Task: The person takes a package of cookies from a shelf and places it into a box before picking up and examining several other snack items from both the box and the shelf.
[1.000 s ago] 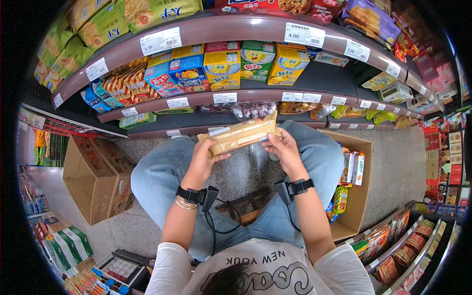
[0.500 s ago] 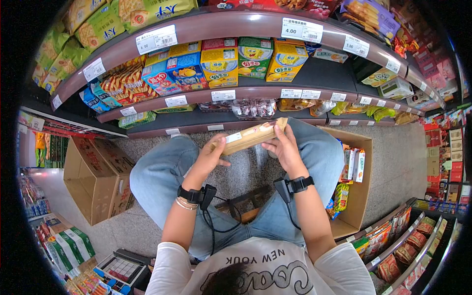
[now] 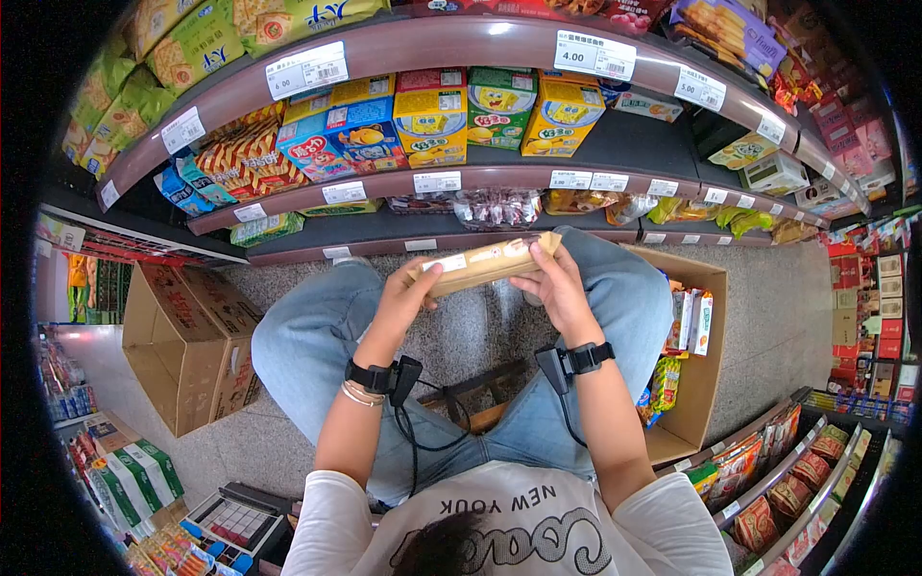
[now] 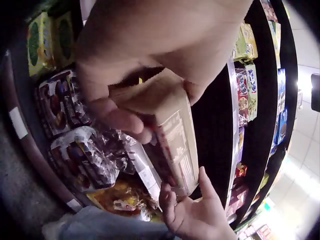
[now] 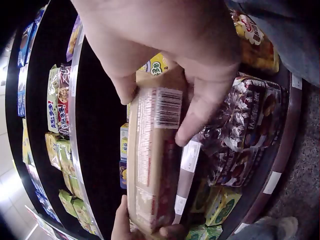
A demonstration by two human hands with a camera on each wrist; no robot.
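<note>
A long tan snack packet (image 3: pixel 488 265) with crimped ends is held level between both hands above the floor, in front of the lower shelf. My left hand (image 3: pixel 401 296) grips its left end, thumb on top. The right hand (image 3: pixel 555 278) pinches the other end between thumb and fingers. In the right wrist view a barcode and fine print show on the packet's side (image 5: pixel 152 135). The left wrist view shows the left fingers curled round the near end of the packet (image 4: pixel 175 130), with the right hand (image 4: pixel 197 212) at its far end.
Snack shelves (image 3: pixel 663 144) curve across the front, with yellow and green boxes (image 3: pixel 437 120) and price tags. To the right a cardboard box (image 3: pixel 706 384) holds several packets; an empty cardboard box (image 3: pixel 158 360) lies left. Another shelf (image 3: pixel 768 480) stands at the lower right.
The packet has been turned about its length, so a different, narrower face points up. Its right end has shifted slightly rightward, and the left thumb has moved up onto its top.
</note>
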